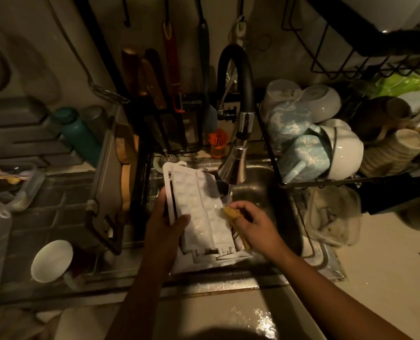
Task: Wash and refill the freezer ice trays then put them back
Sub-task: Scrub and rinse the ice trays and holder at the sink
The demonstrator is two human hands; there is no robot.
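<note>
Over the sink, your right hand [250, 223] pinches a yellow sponge [231, 213] between thumb and fingertips, and the sponge touches the right edge of the white ice tray [201, 204]. Your left hand [166, 229] clamps the tray's left rim, thumb on top near the lower cells and fingers curled underneath, so the tray hangs tilted above the basin. Its long axis runs away from you, slightly to the left, from the notched end near your wrists up to the far end by the faucet head [233, 168]. The tray therefore lies just left of your sponge hand, and a scrub would likely travel along that axis, up the rows of cells toward the spout. Whether water is running I cannot tell. Below, the steel sink [260, 192] leaves little room: a dish rack [326, 177] loaded with mugs and bowls crowds the right, an upright tray and utensil holder close in on the left. A white cup [52, 261] stands on the table at the left, well apart.
</note>
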